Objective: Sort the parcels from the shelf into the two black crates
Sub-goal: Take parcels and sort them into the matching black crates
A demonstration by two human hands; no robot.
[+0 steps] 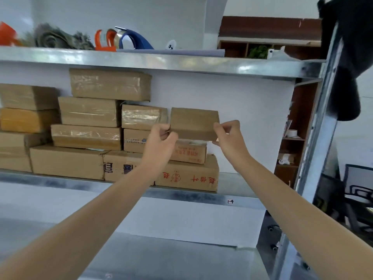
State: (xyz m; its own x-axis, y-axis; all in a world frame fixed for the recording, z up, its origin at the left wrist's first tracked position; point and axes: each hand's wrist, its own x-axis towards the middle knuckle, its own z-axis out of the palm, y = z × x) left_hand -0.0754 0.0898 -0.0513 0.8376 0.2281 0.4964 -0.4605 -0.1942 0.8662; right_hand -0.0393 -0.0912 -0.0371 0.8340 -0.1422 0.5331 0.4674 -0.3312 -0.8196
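A stack of brown parcels is seen at the left of the middle shelf, piled several layers high against the white back panel. On the shelf above, an orange tape dispenser and a blue tape dispenser are placed side by side. The left hand is raised at the stack's right end, its fingers curled and pinched on the left end of a plain brown parcel. This parcel is held nearly level directly over a red-printed box; whether contact is made cannot be told. The parcel's right end is pinched by the right hand. A black fabric item is hung against the metal upright at the far right.
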